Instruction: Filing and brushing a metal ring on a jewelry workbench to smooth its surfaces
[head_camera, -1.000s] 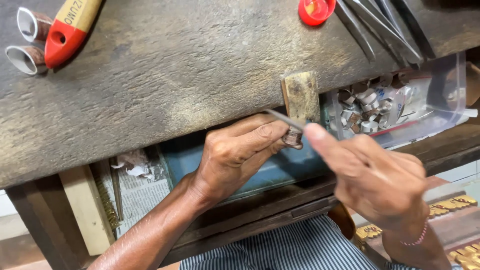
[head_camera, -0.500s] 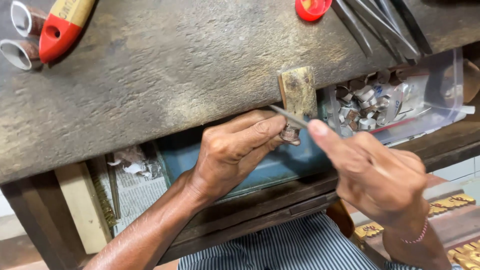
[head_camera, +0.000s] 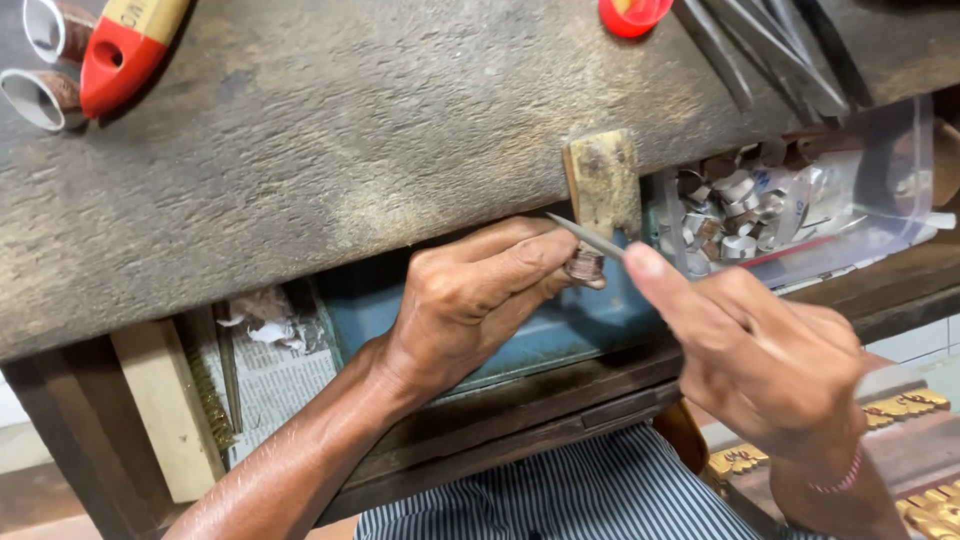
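Left hand (head_camera: 470, 300) pinches a small brownish ring (head_camera: 586, 266) between thumb and fingertips, pressed against the underside of a wooden peg (head_camera: 603, 183) that sticks out from the bench edge just above it. Grip looks closed and firm; only part of the ring shows past the fingertips.

Right hand (head_camera: 770, 350) is closed around a thin metal file (head_camera: 585, 237), index finger stretched along the shaft. The file tip crosses over the ring, touching or just above it; cannot tell which. The file slants up and away from the right hand toward the left fingers.

To file well here, my judgement: keep the ring braced hard on the peg so it cannot twist, keep the left fingertips clear of the file's path, and use short, even strokes at 1 angle.

Beyond the hands: a worn grey wooden bench (head_camera: 380, 130) above. Just right of the peg, a clear plastic bag (head_camera: 800, 200) of small metal strips and curls. A blue tray (head_camera: 420, 300) sits under the left hand, scraps of newspaper (head_camera: 280, 360) left of the wrist. Far up-left, a red-and-yellow tool handle (head_camera: 125, 45) and 2 small tubes (head_camera: 45, 60). Up-right, a red cap (head_camera: 632, 15) and several long dark metal tools (head_camera: 770, 50). Below the right wrist, gold-coloured ornaments (head_camera: 900, 410). Striped cloth (head_camera: 560, 500) at the lap.
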